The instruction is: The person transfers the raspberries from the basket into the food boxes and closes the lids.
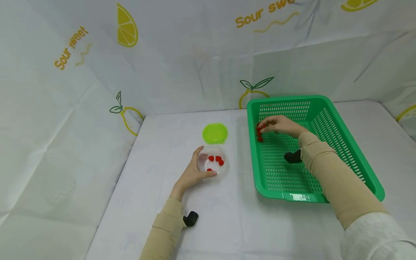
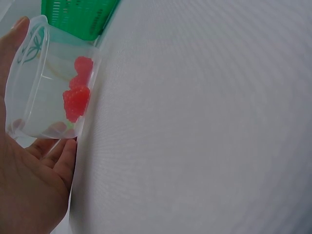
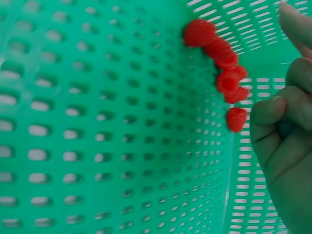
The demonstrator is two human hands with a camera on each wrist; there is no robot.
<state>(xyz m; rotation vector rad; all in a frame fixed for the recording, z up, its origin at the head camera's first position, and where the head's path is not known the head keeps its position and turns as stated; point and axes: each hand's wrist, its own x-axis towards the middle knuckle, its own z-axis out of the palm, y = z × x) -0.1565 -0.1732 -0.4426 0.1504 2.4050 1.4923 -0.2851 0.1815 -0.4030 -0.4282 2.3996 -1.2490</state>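
Berries line the left side of the basket beside my right hand, finger and thumb apart, while my left hand grips the cup.

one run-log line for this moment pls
left hand: holds clear plastic tub with raspberries | right hand: inside green slotted basket, by more raspberries | lime-green lid: beyond tub

White tabletop; creased white sheet behind and at left; yellow lemon prints, green leaves, orange "Sour sweet" lettering.
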